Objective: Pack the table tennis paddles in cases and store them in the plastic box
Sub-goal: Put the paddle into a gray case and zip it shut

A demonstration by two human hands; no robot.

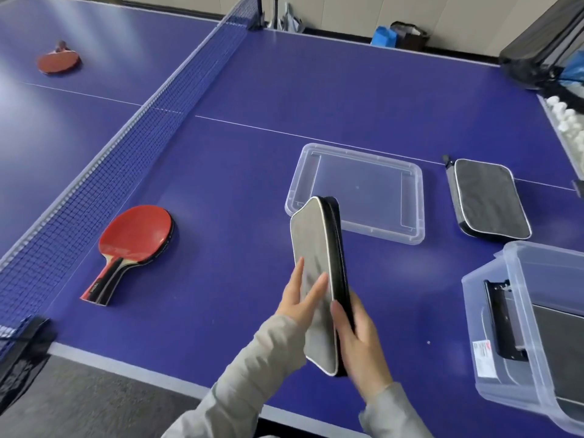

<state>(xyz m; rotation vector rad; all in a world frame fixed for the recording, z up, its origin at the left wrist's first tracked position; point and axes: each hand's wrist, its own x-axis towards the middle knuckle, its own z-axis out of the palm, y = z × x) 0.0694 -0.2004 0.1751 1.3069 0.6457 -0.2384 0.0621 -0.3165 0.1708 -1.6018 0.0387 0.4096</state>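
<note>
I hold a grey paddle case point(313, 248) with a black zipper edge upright above the blue table. My left hand point(300, 298) lies flat against its grey face. My right hand point(360, 343) grips its zipper side near the bottom. A red paddle point(136, 238) lies on the table near the net, handle toward me. A second red paddle point(58, 61) lies beyond the net at far left. Another grey case point(489, 200) lies flat at the right. The clear plastic box point(518, 327) stands at the lower right with a dark case inside.
A clear box lid point(410, 197) lies upside down behind the held case. The net point(132, 131) crosses the table diagonally at left. A tray of white balls point(568, 121) sits at the right edge. Bags stand on the floor past the far edge.
</note>
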